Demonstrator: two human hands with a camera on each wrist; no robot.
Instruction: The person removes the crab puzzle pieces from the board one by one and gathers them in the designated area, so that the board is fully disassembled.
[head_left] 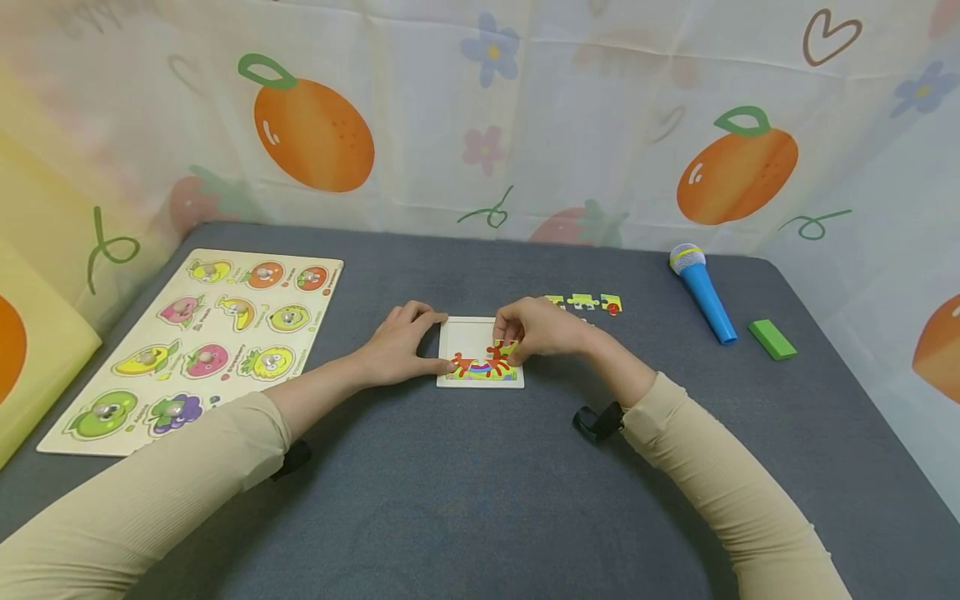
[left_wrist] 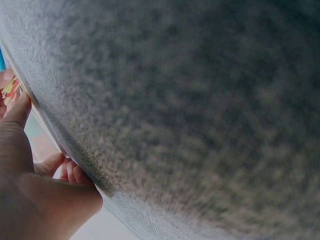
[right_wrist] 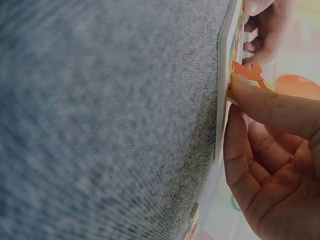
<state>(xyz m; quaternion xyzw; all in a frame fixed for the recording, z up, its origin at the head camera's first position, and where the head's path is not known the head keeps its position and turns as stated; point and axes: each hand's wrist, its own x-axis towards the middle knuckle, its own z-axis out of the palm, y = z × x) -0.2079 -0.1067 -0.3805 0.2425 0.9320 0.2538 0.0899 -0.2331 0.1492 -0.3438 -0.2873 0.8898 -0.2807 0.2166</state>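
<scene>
A small white puzzle tray lies on the dark table, its near half filled with joined pieces showing a red animal and a rainbow stripe. My left hand holds the tray's left side, thumb on the rim and index finger at the far corner. Between thumb and fingertips my right hand pinches a puzzle piece, red and yellow-green, tilted over the tray's right side. Part of that piece is hidden by the fingers. Behind the right hand lie several loose puzzle pieces, partly covered by it.
At the left lies a large fruit puzzle board with knobbed pieces. A blue toy microphone and a green block are at the right. A fruit-print cloth hangs behind the table.
</scene>
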